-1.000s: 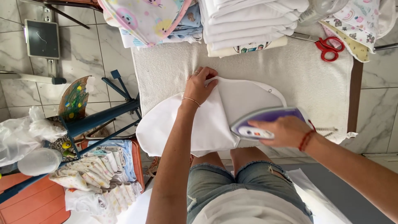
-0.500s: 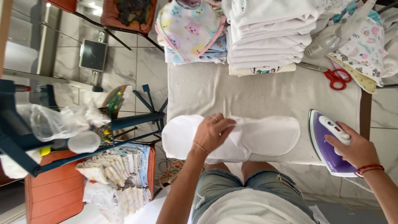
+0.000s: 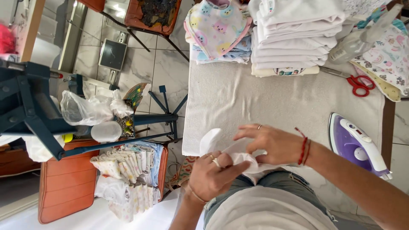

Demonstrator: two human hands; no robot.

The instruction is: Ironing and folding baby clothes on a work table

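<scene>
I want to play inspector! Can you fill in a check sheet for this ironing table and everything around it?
Surface: ironing table covered with a pale cloth.
Job's things: white cloth piece at the near edge, bunched between both hands.
Clutter: purple iron set down at the right; red scissors; stack of white folded cloths; patterned bibs; spray bottle.
Grippers: left hand and right hand both grip the cloth piece.
Cables: nothing seen.
Surroundings: tiled floor; orange chair holding folded bibs; blue metal frame; plastic bag.
</scene>
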